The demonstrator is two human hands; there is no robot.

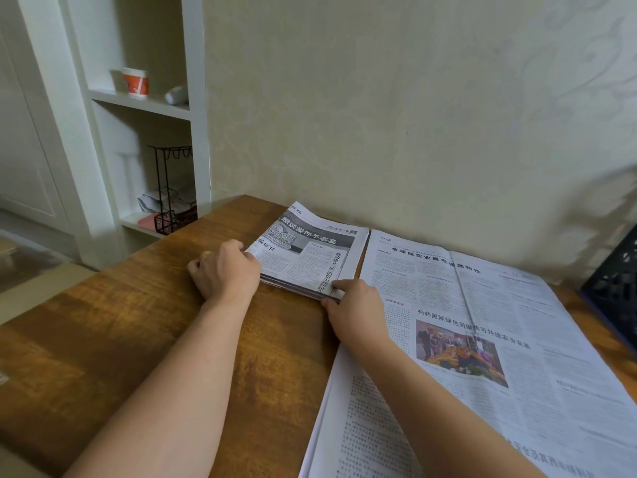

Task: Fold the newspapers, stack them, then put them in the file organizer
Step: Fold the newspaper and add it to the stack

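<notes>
A stack of folded newspapers point(312, 255) lies on the wooden table point(138, 339) near the wall. My left hand point(224, 269) grips the stack's left edge with curled fingers. My right hand point(355, 307) pinches the stack's near right corner, thumb on top. To the right, an unfolded pile of newspapers point(482, 357) lies flat and open, reaching the table's front edge; my right forearm rests across it. A black mesh file organizer point(617, 288) shows partly at the right edge of the view.
A white shelf unit point(144, 108) stands at the back left, holding a red and white cup point(135, 81), a black wire rack point(172, 188) and some papers. The wall runs right behind the table.
</notes>
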